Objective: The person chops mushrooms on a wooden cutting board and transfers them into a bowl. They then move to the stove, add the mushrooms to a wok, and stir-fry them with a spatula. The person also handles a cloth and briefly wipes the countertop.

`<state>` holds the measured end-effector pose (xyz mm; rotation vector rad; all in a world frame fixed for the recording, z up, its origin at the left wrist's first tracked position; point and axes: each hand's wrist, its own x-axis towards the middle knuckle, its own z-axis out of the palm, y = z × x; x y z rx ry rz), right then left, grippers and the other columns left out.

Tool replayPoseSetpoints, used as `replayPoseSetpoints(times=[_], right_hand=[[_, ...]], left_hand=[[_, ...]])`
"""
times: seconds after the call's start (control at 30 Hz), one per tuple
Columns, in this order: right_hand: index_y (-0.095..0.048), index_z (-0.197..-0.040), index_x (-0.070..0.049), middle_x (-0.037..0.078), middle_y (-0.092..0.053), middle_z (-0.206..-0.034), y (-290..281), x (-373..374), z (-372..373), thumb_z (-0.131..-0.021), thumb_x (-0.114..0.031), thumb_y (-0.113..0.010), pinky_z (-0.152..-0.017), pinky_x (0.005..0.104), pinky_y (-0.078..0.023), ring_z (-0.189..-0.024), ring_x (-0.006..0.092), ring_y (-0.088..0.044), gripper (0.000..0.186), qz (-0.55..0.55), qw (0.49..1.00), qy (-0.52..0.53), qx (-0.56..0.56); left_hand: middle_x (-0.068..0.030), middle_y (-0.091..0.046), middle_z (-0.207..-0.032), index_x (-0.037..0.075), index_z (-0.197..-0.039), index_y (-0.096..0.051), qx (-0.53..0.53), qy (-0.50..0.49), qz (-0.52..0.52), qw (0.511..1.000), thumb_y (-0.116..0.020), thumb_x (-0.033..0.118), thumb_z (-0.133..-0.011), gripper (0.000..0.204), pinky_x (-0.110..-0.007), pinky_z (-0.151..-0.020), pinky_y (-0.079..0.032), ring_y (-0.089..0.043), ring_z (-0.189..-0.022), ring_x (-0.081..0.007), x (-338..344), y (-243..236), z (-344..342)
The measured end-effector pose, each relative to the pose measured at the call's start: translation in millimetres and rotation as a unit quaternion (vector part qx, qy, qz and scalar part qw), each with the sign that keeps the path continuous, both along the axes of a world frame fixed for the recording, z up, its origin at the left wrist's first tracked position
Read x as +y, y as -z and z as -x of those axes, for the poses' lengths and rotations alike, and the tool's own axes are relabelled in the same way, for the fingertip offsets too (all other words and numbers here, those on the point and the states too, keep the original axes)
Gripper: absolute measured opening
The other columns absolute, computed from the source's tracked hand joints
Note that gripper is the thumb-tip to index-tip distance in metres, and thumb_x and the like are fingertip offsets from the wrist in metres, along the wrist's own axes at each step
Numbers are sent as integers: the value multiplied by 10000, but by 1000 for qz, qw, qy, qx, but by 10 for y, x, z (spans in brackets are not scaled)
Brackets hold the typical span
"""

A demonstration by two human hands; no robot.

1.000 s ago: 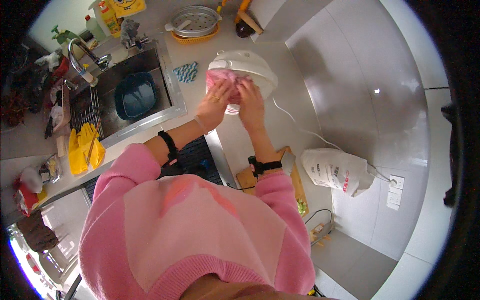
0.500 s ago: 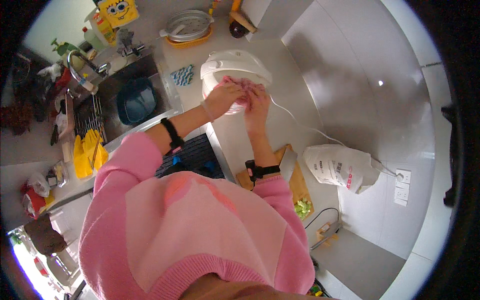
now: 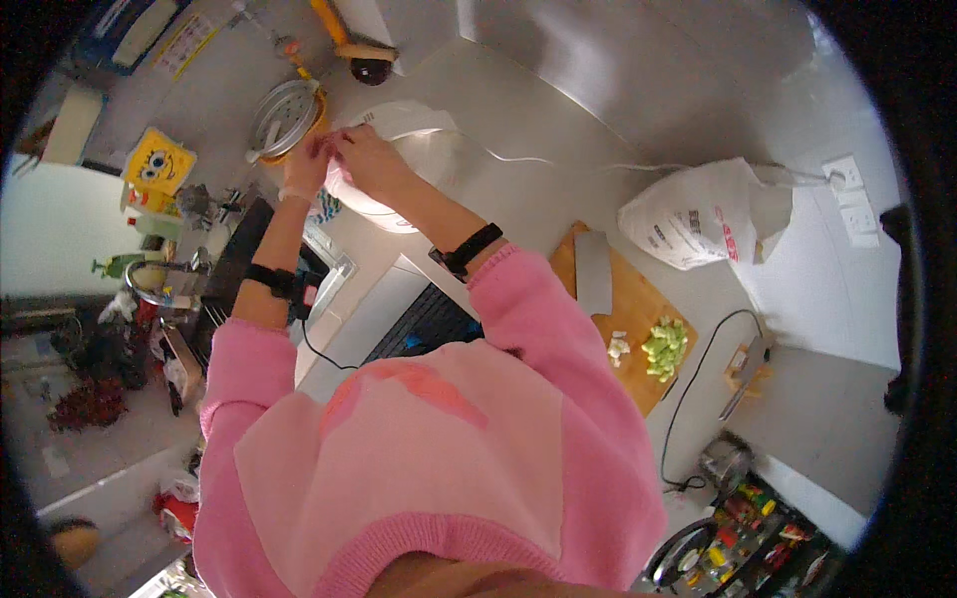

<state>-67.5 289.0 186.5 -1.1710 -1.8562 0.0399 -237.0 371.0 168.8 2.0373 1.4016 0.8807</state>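
Observation:
Both my hands are raised together at the left edge of a white rice cooker on the counter. My left hand has its fingers curled in close to those of my right hand. Between them is a crumpled pink thing, mostly covered by the hands, so its kind cannot be made out. Behind my left hand stands a round metal steamer tray in an orange basket. Part of a blue-and-white patterned cloth shows below the hands.
To the right, a wooden cutting board bears a cleaver, chopped green vegetable and small white pieces. A white plastic bag stands by the wall. A white cord crosses the counter. The sink faucet is at left.
My view has turned, and my hands have moved left from over the rice cooker's front to its left side, with the pink thing between them. More of the cutting board shows now.

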Motion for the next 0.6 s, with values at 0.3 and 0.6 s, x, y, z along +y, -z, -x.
replayPoseSetpoints(times=[0.3, 0.6], right_hand=[[-624, -1052, -68, 106, -633, -1024, 178, -857, -717, -747, 49, -581, -819, 378, -507, -954, 313, -591, 330, -59, 977, 114, 170], [-394, -1376, -71, 111, -464, -1384, 1334, -259, -1629, -849, 25, -588, -981, 368, -447, -1246, 257, -477, 569, 181, 945, 80, 261]], left_hand=[[-114, -677, -1037, 33, -1093, -638, 214, 34, 22, 976, -517, 174, -928, 249, -313, -829, -498, -645, -926, -202, -61, -515, -857], [-93, -595, -1186, 53, -1185, -552, -570, 113, 267, 769, -457, 217, -973, 285, -402, -965, -426, -562, -1081, -243, -82, -721, -661]])
